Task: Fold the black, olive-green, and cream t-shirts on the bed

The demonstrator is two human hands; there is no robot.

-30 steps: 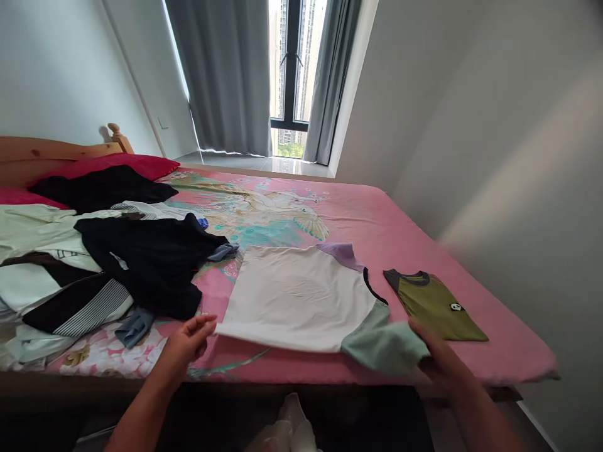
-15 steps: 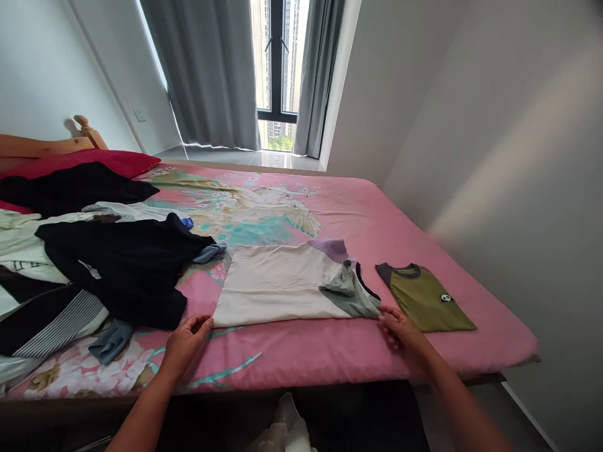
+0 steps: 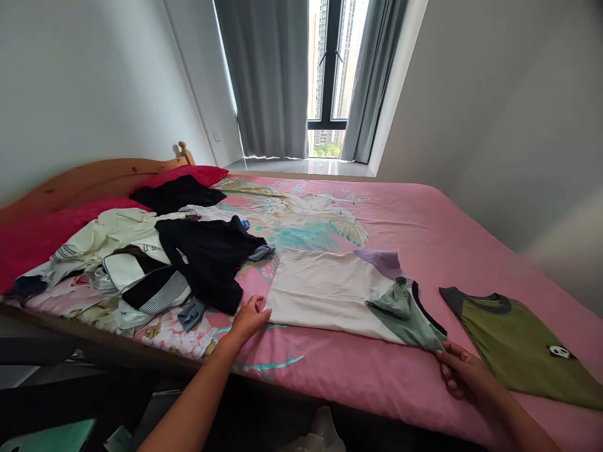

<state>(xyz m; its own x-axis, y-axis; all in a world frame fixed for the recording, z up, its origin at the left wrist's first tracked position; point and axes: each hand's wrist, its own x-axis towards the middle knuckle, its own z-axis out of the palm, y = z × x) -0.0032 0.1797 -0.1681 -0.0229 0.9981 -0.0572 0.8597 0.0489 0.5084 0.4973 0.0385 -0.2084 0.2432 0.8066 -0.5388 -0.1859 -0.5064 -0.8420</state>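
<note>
A cream T-shirt (image 3: 320,285) with one purple and one grey-green sleeve lies flat on the bed, its dark-edged neckline toward the right. My left hand (image 3: 249,320) is closed at the near corner of its hem, thumb and finger pinching the cloth. At the other end, my right hand (image 3: 464,370) pinches the near green shoulder edge beside the neckline. To the right of that hand lies a folded olive T-shirt (image 3: 518,342) with a dark collar and a panda patch.
A heap of clothes lies to the left, with a black garment (image 3: 207,257) nearest the cream T-shirt. Red pillows (image 3: 103,216) rest against the wooden headboard (image 3: 85,179). The pink patterned bedsheet (image 3: 405,220) stretches to the wall. Grey curtains (image 3: 264,75) flank a window.
My view has turned left, so the bed and clothes appear farther right and more of the headboard shows. Both hands stay at the same two corners of the cream T-shirt.
</note>
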